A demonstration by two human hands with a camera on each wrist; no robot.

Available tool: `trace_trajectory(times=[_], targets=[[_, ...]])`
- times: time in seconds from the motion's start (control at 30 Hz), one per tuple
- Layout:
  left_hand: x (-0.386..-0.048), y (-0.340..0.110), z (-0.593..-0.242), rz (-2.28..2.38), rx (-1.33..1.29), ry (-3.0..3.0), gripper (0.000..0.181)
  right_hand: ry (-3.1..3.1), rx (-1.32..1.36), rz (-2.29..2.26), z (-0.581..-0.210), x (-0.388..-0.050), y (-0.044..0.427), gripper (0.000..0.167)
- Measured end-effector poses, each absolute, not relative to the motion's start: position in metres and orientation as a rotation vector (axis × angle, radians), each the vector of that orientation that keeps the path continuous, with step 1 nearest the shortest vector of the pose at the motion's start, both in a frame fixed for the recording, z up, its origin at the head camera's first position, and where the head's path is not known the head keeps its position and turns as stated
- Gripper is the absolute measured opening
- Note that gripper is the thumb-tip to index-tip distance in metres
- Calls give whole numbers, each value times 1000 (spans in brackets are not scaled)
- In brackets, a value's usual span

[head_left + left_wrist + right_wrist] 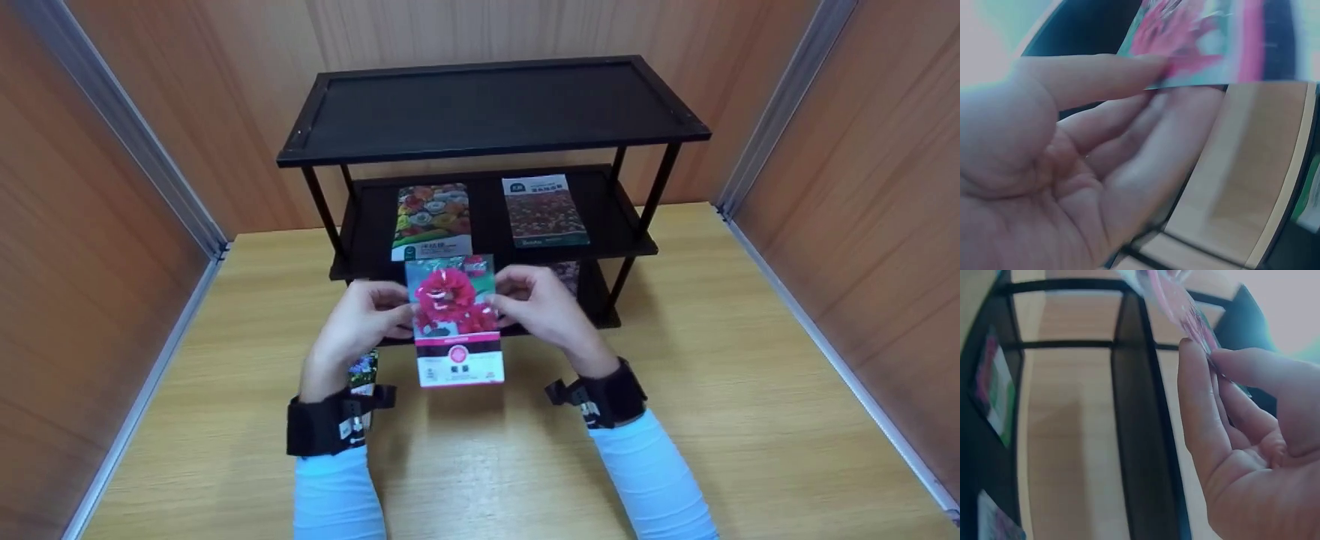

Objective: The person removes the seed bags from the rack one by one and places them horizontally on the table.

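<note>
A seed packet with a pink flower (457, 322) is held up in front of the black shelf, its printed face toward the head camera. My left hand (364, 319) pinches its left edge between thumb and fingers. On the opposite edge my right hand (544, 307) pinches it the same way. The left wrist view shows the thumb of the left hand (1089, 146) on the packet's printed side (1196, 45), fingers behind. In the right wrist view the packet (1185, 318) appears nearly edge-on between the right hand's (1258, 422) thumb and fingers.
The black three-tier shelf (487, 112) stands against the back wall. Its middle tier bears a packet with multicoloured flowers (433, 217) and a packet with small reddish flowers (545, 210). Another packet (566, 277) shows partly on the lower tier. A blue-flower packet (364, 369) lies partly hidden by my left wrist.
</note>
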State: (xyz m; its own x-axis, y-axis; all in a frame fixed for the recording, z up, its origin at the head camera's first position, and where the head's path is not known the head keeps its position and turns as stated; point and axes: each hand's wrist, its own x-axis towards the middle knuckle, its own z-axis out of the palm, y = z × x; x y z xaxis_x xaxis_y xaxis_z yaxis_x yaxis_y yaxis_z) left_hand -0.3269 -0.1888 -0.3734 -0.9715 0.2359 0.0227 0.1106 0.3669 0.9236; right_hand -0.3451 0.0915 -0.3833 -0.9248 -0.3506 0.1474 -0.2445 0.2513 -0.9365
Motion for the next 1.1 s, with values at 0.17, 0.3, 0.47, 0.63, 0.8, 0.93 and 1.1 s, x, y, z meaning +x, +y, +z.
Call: trace_trajectory(times=[0.17, 0.3, 0.47, 0.63, 0.8, 0.93, 1.1], targets=[[-324, -212, -376, 1511, 144, 2485, 25, 2452, -619, -1702, -403, -346, 65, 13], [-326, -222, -383, 1375, 5, 2476, 26, 2494, -590, -1619, -420, -347, 49, 18], [-333, -227, -399, 1320, -94, 2483, 23, 2384, -448, -1688, -445, -353, 34, 19], [-340, -230, -419, 1277, -192, 2472, 18, 2293, -265, -1741, -465, -357, 24, 18], [-347, -231, -435, 1252, -272, 2453, 14, 2298, -184, -1712, -476, -359, 16, 10], [-352, -229, -442, 1218, -354, 2442, 15, 2318, -161, -1671, -481, -360, 10, 7], [-356, -226, -446, 1202, -411, 2403, 26, 2340, -148, -1638, -487, -362, 6, 6]])
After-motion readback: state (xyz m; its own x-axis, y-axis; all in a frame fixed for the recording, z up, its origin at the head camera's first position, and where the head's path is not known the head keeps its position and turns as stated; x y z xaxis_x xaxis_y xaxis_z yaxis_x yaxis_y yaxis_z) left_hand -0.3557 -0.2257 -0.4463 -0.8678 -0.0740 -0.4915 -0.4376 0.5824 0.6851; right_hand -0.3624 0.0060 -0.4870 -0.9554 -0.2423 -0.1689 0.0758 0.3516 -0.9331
